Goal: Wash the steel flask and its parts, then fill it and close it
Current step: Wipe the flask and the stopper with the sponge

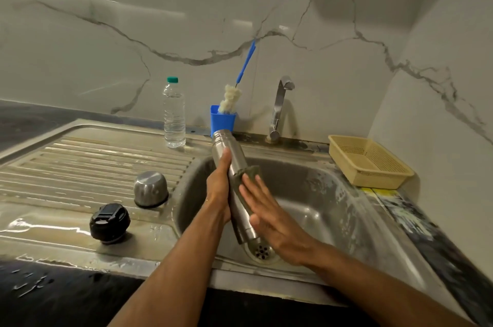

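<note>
The steel flask (231,152) slants over the sink basin (314,193), open neck up and to the left, base near the drain. My left hand (219,188) grips its body from the left side. My right hand (269,216) lies flat with straight fingers, pressing a green scrub pad (252,172) against the flask's right side. The steel cup lid (151,188) stands upside down on the draining board. In front of it, nearer to me, sits the black stopper (110,223).
A water bottle (174,113), a blue cup (223,120) holding a bottle brush (231,98), and the tap (280,105) line the back wall. A beige basket (369,161) sits right of the sink. The ribbed draining board (80,166) is wet.
</note>
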